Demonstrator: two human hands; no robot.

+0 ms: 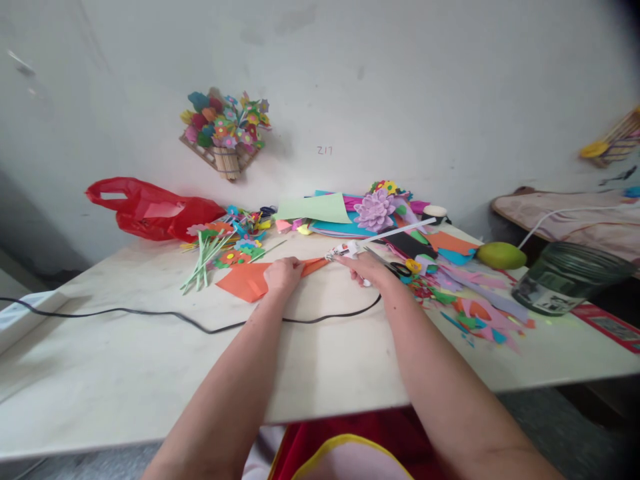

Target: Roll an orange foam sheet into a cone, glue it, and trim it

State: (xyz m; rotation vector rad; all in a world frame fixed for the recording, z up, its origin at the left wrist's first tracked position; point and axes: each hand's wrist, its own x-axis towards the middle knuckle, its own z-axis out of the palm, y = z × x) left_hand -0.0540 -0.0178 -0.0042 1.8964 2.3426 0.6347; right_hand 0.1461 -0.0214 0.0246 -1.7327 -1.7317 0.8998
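Observation:
My left hand (284,275) is closed on an orange craft sheet (243,280), which lies on the table and narrows to a folded strip on the right. In my right hand (367,267) is a white hot glue gun (349,249), with a long pale glue stick (400,230) poking out of its back. The gun's nozzle is at the strip's right end; whether it touches cannot be made out. From the gun a black cord (215,331) runs left across the table. Just right of my right hand lie black-handled scissors (400,269).
Stemmed foam flowers (203,257) and a red plastic bag (155,210) are at the back left. Coloured sheets (320,208) and a purple flower (375,211) lie at the back. On the right are foam scraps (480,313), a green fruit (501,255) and a glass jar (565,280).

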